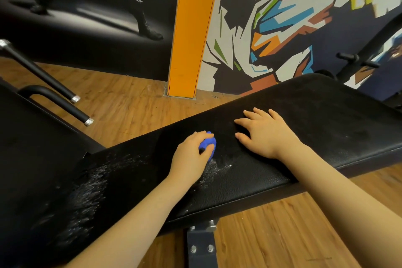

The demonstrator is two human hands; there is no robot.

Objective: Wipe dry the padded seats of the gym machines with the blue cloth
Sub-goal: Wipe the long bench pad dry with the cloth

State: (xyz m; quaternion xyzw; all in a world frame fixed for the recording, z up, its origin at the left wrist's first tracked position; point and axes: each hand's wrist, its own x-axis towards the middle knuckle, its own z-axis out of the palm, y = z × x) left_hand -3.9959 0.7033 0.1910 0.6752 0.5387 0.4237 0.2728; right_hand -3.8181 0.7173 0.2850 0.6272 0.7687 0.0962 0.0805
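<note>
A long black padded bench seat (315, 115) runs from lower left to upper right across the view. My left hand (191, 154) grips a bunched blue cloth (207, 143) and presses it on the pad near its middle. Wet droplets (93, 180) glisten on the left part of the pad, and a smaller wet patch (213, 169) lies just below the cloth. My right hand (263, 135) rests flat on the pad to the right of the cloth, fingers spread and straight.
A metal bench bracket (201, 243) with bolts sits under the pad. Black machine handles (54, 91) with chrome ends stick out at the left. An orange pillar (191, 28) and painted walls stand behind. A second black frame (356, 59) rises at the right. Wood floor lies around.
</note>
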